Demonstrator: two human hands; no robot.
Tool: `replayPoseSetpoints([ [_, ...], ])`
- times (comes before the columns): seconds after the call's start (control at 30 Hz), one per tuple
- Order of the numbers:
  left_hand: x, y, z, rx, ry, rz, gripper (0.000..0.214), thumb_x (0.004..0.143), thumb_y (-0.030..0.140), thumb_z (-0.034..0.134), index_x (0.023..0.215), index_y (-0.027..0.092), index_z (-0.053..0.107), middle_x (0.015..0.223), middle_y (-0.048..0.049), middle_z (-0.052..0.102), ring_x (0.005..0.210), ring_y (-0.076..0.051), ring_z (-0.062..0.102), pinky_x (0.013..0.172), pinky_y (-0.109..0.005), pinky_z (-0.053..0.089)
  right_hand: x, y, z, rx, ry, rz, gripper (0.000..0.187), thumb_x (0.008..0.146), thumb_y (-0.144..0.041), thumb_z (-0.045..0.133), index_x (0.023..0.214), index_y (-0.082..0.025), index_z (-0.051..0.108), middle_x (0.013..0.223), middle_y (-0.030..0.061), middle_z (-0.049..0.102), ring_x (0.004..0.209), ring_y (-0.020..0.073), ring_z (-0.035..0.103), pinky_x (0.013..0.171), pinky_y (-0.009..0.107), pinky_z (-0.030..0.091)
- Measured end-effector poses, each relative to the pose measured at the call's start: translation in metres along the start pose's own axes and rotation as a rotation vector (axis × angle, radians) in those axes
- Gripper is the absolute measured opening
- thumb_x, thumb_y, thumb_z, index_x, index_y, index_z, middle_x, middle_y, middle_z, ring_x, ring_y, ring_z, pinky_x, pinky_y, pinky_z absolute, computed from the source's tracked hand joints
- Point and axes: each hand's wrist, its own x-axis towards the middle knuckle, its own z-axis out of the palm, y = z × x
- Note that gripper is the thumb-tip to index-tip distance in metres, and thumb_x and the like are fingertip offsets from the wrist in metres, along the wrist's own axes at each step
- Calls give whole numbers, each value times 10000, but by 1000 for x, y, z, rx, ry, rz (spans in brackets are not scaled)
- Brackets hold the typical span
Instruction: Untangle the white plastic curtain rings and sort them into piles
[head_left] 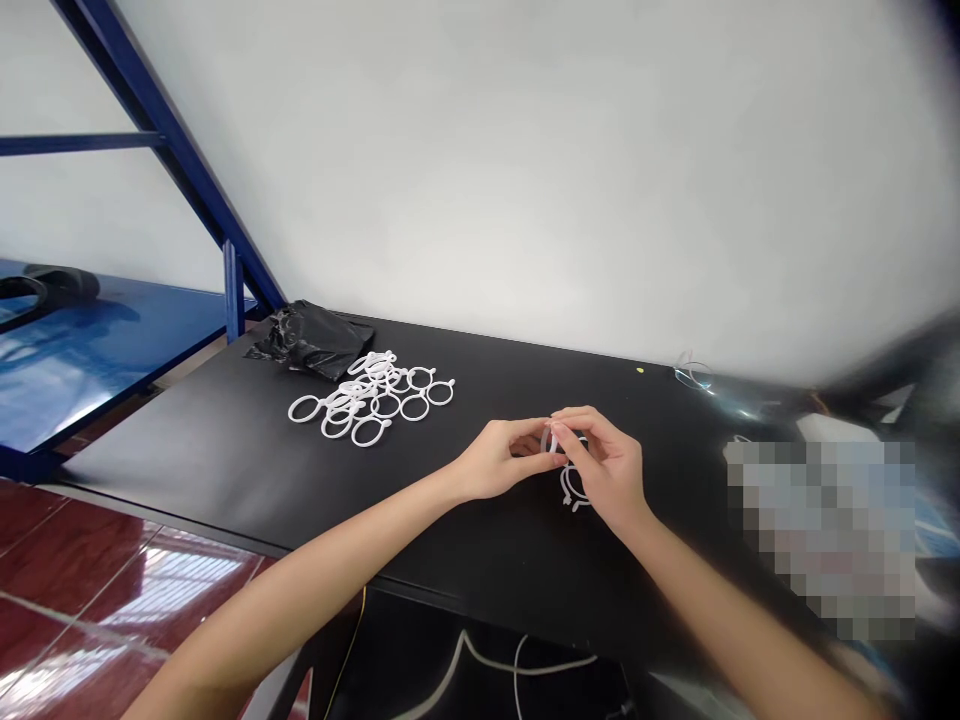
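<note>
Both hands meet above the middle of a black table (225,470). My left hand (499,458) and my right hand (607,462) pinch the same white plastic ring (550,440) between their fingertips. Another white ring (570,492) lies on the table just under my right hand, partly hidden by it. A pile of several white rings with small tabs (371,398) lies to the left, well apart from both hands.
A crumpled black plastic bag (311,340) sits behind the ring pile near the wall. A blue metal frame and shelf (90,340) stand at the left. A clear object (694,375) lies at the back right. White cables (487,665) hang below the table's front edge.
</note>
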Motion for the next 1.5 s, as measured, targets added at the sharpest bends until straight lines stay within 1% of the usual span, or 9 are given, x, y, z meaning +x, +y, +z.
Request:
replayPoseSetpoints([
  [0.17, 2, 2, -7, 101, -20, 8, 407, 842, 427, 661, 1126, 136, 644, 858, -34, 651, 737, -143, 615, 695, -261, 494, 0, -2, 1, 18, 16, 18, 161, 874, -358, 652, 777, -241, 703, 862, 53, 696, 868, 234, 658, 826, 399, 544],
  [0.3, 2, 7, -42, 654, 215, 47, 389, 801, 288, 686, 1163, 154, 632, 1088, -99, 631, 945, -217, 627, 881, -336, 503, 10, -1, -8, 37, -4, 132, 244, 904, -428, 592, 972, -237, 729, 1021, 63, 737, 1011, 250, 678, 931, 425, 537],
  [0.43, -5, 9, -90, 1312, 531, -217, 337, 847, 215, 553, 1166, 133, 626, 1159, -161, 574, 1054, -311, 575, 954, -437, 443, 21, 5, -18, 16, 98, 215, 224, 833, -420, 683, 907, -213, 725, 959, 67, 751, 881, 231, 714, 876, 420, 574],
  [0.6, -13, 10, -110, 1522, 570, -419, 382, 838, 314, 589, 1177, 141, 608, 1124, -161, 632, 1101, -361, 542, 1011, -482, 370, 25, 12, -25, -68, 146, 198, 210, 838, -401, 666, 882, -202, 717, 936, 74, 744, 790, 220, 711, 811, 419, 579],
  [0.83, -13, 15, -113, 1350, 545, -475, 679, 796, 342, 661, 1389, 127, 410, 1268, -182, 592, 1209, -381, 491, 1019, -504, 351, 36, 14, -57, -462, -182, 209, 247, 774, -449, 702, 844, -212, 717, 881, 66, 737, 838, 255, 691, 816, 428, 544],
  [0.93, -10, 14, -107, 1215, 501, -328, 588, 822, 341, 645, 1344, 144, 461, 1259, -155, 598, 1187, -348, 517, 1017, -505, 370, 40, 13, -73, -565, -366, 311, 286, 723, -472, 728, 839, -211, 724, 858, 70, 734, 768, 242, 681, 688, 368, 548],
  [1.07, -2, 8, -75, 1062, 359, -45, 414, 858, 312, 629, 1240, 173, 553, 1192, -107, 625, 1114, -283, 555, 1012, -465, 401, 40, 13, -76, -638, -502, 400, 204, 751, -381, 676, 824, -195, 720, 777, 52, 723, 685, 200, 659, 616, 305, 505],
  [1.27, -2, -1, -22, 901, 68, 177, 266, 929, 324, 560, 1165, 208, 599, 1149, -57, 639, 1118, -216, 556, 1147, -455, 255, 36, 20, -59, -642, -520, 329, 166, 806, -294, 576, 745, -195, 695, 687, 22, 685, 628, 171, 619, 611, 293, 464],
  [1.5, -1, -4, -14, 820, 30, 115, 237, 922, 287, 570, 1138, 200, 609, 1107, -62, 653, 1047, -219, 582, 1012, -421, 405, 30, 25, -51, -592, -496, 282, 146, 815, -330, 606, 799, -201, 672, 767, 27, 686, 648, 171, 616, 632, 299, 486],
])
